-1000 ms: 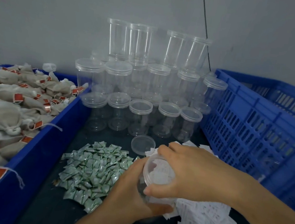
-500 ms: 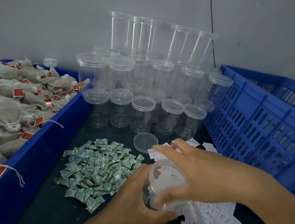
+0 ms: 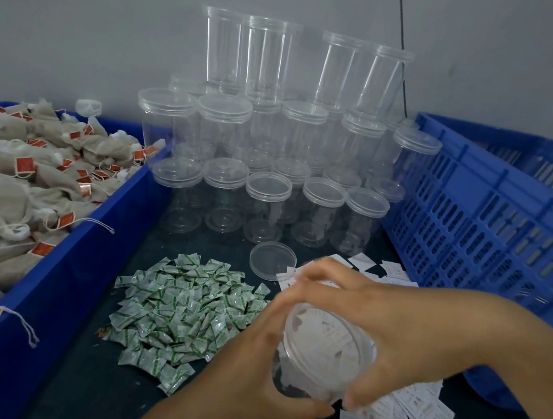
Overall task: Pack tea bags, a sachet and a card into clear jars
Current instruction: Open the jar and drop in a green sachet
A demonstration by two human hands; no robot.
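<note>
Right hand [image 3: 376,319] turned round jar [image 3: 321,350] top, grip curled there; left hand [image 3: 249,373] grip clasps body.

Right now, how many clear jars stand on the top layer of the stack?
4: the far-left jar, the second jar right beside it, then, past a gap, the third jar and the rightmost jar. More may be hidden behind.

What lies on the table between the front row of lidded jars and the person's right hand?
In the head view, one loose clear lid lies flat there, with a few white cards beside it.
</note>
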